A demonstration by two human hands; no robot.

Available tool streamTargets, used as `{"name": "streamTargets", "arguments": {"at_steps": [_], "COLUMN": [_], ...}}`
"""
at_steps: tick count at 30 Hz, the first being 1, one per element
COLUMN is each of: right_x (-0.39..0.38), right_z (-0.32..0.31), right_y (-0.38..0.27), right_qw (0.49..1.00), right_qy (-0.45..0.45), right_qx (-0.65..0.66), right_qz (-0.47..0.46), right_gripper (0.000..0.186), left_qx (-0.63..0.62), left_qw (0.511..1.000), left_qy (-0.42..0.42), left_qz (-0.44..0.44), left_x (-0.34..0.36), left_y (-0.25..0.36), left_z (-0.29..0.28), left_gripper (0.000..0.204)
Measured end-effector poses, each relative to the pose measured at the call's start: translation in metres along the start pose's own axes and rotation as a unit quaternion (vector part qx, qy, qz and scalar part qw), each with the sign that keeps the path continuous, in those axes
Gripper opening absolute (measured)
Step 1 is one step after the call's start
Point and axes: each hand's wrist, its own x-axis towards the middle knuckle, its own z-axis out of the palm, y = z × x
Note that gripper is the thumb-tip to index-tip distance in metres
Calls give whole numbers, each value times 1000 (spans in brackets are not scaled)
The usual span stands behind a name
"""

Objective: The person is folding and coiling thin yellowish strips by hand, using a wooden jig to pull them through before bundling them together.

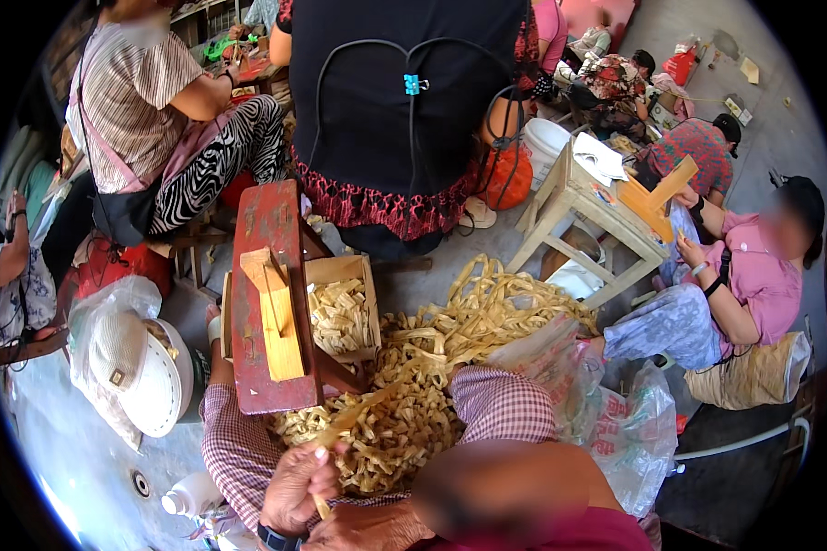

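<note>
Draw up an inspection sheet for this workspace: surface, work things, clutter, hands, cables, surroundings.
Surface: red bench, paint worn, with a wooden block on top.
Work things: tan strip, raised; heap of strips between the legs; cardboard box of short folded pieces.
Clutter: clear plastic bags at right; white jug at lower left.
Left hand: fingers closed on the tan strip.
Right hand: close beside the left; grip unclear.
Cables: no power cable made out; pale hose at right.
Surroundings: co-workers seated ahead and on both sides; pale stool ahead to the right.
</note>
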Motion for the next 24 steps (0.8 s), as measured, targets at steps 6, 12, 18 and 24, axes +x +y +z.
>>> {"name": "streamTargets", "arguments": {"at_steps": [6,12,18,24], "right_x": [11,4,-2,-8], "right_z": [-39,-46,-60,-70], "right_y": [30,26,29,29], "right_qw": [916,916,954,981], "right_qy": [383,344,231,150], "right_qx": [-118,-63,-13,-65], "right_qz": [-25,194,189,105], "right_gripper": [18,21,34,36], "left_qx": [154,443,710,713], "left_qw": [960,843,465,472], "left_qy": [103,165,176,187], "left_qz": [208,256,498,484], "left_x": [-22,-31,-26,-29], "left_y": [1,-4,-1,-10], "left_z": [9,29,44,41], "left_gripper": [10,18,26,25]}}
